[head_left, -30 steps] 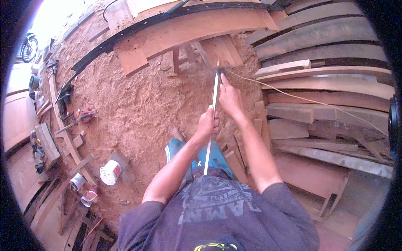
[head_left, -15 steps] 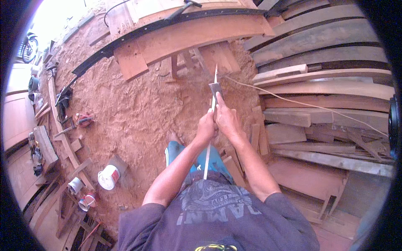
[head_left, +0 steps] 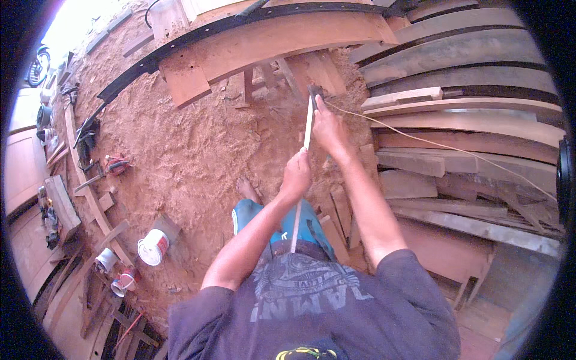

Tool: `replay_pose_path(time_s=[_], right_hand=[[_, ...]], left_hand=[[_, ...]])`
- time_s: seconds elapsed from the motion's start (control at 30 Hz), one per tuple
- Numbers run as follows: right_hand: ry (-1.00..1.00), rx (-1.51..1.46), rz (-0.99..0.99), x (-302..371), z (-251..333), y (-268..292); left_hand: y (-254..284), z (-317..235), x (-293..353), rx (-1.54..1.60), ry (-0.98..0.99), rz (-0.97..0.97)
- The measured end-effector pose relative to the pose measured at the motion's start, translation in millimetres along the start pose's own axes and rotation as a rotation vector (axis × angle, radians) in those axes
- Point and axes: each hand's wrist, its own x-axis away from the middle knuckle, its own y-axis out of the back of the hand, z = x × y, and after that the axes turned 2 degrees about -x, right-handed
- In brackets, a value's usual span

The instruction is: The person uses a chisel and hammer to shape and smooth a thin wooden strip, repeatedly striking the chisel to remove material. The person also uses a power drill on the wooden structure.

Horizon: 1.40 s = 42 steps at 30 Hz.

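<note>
My left hand (head_left: 296, 174) is closed around a thin pale wooden strip (head_left: 309, 126) in front of my body. The strip's near end reaches back to my waist, and it points away from me. Further out along it, my right hand (head_left: 329, 128) presses a dark grey piece of sandpaper (head_left: 315, 91) against the strip's far end. The sandpaper and fingers hide the tip. Beyond the hands lies a pale brown board (head_left: 321, 72), partly under a workbench.
A bench edge with a long black metal bar (head_left: 240, 23) crosses the top. Stacked planks (head_left: 462, 126) fill the right side, with a thin cable (head_left: 420, 142) running over them. On the sawdust-covered ground (head_left: 198, 150) at left stand a white bucket (head_left: 153, 246) and smaller cans.
My right hand has slid the sandpaper away from me along the strip, towards its far end. My left hand still grips the strip, now farther from the right hand.
</note>
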Motion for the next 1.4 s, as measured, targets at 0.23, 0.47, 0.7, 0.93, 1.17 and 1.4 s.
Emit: replay_pose_path(time_s=[0.23, 0.47, 0.7, 0.93, 1.17, 1.4], right_hand=[[-0.014, 0.070, 0.050, -13.4, 13.9, 9.4], [-0.059, 0.090, 0.150, 43.1, 20.6, 6.5], [0.048, 0.106, 0.038, 4.4, -1.6, 4.4], [-0.014, -0.077, -0.025, -36.7, -11.0, 4.0], [0.055, -0.013, -0.048, 17.2, -16.0, -10.6], [-0.027, 0.107, 0.080, 14.4, 7.4, 12.6]], left_hand=[[-2.6, 15.8, -2.2, -0.077, -0.088, -0.037], [-1.7, 19.6, 7.8, -0.062, -0.007, -0.077], [0.2, 8.9, 16.4, -0.041, 0.064, -0.053], [3.9, 4.6, 19.7, -0.024, 0.075, 0.014], [5.3, -8.3, 24.4, 0.025, 0.055, -0.032], [4.3, -11.8, 15.4, 0.377, 0.300, 0.035]])
